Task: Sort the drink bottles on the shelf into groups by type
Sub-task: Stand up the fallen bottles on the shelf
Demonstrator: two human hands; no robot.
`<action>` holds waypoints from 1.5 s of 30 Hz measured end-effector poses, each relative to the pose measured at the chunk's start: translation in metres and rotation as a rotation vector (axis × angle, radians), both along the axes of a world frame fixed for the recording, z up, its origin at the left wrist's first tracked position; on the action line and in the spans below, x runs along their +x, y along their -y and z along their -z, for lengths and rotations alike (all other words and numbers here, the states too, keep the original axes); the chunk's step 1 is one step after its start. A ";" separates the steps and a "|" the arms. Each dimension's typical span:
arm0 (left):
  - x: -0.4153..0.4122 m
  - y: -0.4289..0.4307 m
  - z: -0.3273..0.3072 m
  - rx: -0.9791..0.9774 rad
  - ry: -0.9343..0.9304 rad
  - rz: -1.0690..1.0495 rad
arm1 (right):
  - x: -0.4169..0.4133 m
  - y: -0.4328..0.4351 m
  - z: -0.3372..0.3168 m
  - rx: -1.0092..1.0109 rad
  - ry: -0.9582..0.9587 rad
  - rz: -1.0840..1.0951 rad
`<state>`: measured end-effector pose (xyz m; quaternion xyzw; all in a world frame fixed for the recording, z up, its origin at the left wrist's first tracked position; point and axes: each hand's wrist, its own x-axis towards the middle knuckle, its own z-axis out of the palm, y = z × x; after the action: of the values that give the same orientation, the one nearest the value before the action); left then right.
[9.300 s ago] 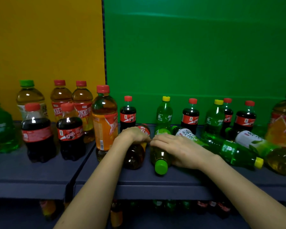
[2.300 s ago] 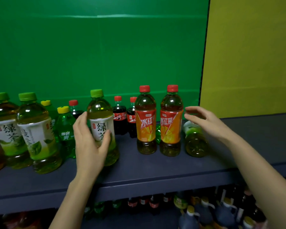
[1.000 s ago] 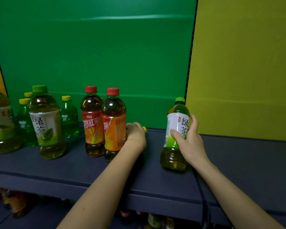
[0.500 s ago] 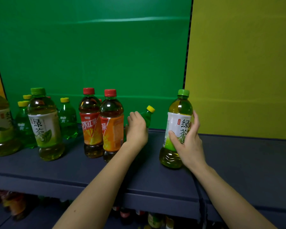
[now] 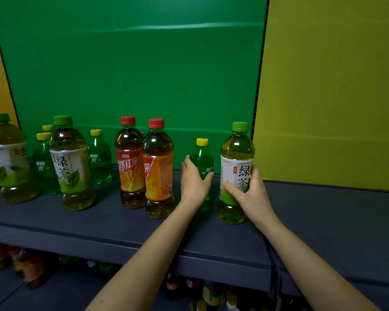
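Observation:
On the dark blue shelf (image 5: 99, 223), my left hand (image 5: 194, 182) grips a small green soda bottle with a yellow cap (image 5: 203, 158), standing upright. Just to its right, my right hand (image 5: 248, 194) holds an upright green tea bottle with a green cap and white label (image 5: 236, 167). Two red-capped iced tea bottles with orange labels (image 5: 144, 167) stand to the left of my left hand. Further left are two green tea bottles (image 5: 71, 167) and several small green soda bottles (image 5: 99, 158).
A green back panel (image 5: 133, 63) and a yellow panel (image 5: 335, 86) rise behind the shelf. The shelf stretch to the right of the held green tea bottle is bare. A lower shelf (image 5: 189, 288) holds more bottles in shadow.
My left hand has stood the small green soda bottle upright from its tilt. The green tea bottle in my right hand is set down upright beside it.

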<state>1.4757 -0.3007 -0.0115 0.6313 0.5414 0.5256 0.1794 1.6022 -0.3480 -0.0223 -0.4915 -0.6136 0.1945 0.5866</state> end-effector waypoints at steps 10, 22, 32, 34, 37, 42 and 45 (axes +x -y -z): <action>-0.060 0.094 0.025 0.125 0.010 0.163 | -0.005 0.003 -0.010 -0.051 -0.197 -0.070; -0.237 0.064 0.022 0.228 0.173 -0.382 | -0.127 0.048 -0.034 -0.029 -0.220 -0.225; -0.287 -0.001 0.021 0.123 0.238 0.035 | -0.213 0.049 -0.024 -0.039 -0.277 -0.208; -0.288 -0.005 0.022 0.151 0.248 0.034 | -0.224 0.050 -0.021 -0.036 -0.282 -0.215; -0.291 0.002 0.023 0.197 0.263 0.015 | -0.237 0.050 -0.019 -0.043 -0.289 -0.234; -0.319 0.045 0.023 0.277 0.288 -0.015 | -0.258 0.044 -0.020 -0.064 -0.281 -0.320; -0.353 0.078 0.013 0.279 0.278 -0.032 | -0.279 0.040 -0.023 -0.063 -0.276 -0.401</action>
<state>1.1231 -0.3788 -0.0246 0.5627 0.4433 0.6804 0.1546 1.3231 -0.3881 0.0011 -0.3469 -0.6064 0.3914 0.5990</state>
